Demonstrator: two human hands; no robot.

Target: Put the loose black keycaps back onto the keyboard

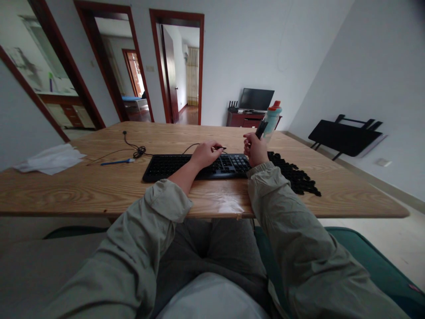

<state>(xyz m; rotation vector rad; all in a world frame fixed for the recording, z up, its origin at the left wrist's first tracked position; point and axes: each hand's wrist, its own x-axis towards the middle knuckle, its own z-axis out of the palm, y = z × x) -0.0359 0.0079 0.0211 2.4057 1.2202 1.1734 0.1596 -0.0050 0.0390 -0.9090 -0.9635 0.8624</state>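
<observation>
- Your left hand (206,153) lies palm down on the flat black computer keyboard (199,167), fingers spread over the keys near its middle. It clamps on nothing; it seems to press the board down so that it does not slide on the smooth tabletop.
- Your right hand (255,150) is lifted just above the right end of the keyboard. Its fingers are curled tight round a slim dark tool (260,129), which points up and away from you. The view is too small to tell whether this is a keycap puller or a pen.
- The keyboard sits square to you, near the front edge of the long light wooden table (99,186), where both forearms can reach it.
- A heap of loose black keycaps (295,175) lies just beside the keyboard's right end, touching it or nearly so, close to the hand with the tool.
- The keyboard's thin black cable (136,150) trails off to the left in a loose coil. A blue pen (116,162) lies beside the coil.
- Crumpled white paper (53,159) rests well apart from the keyboard, at the far left of the table.
- A pale green bottle with a red cap (272,118) stands upright behind your right hand, farther back.
- A folded black table (345,135) leans against the right wall.
</observation>
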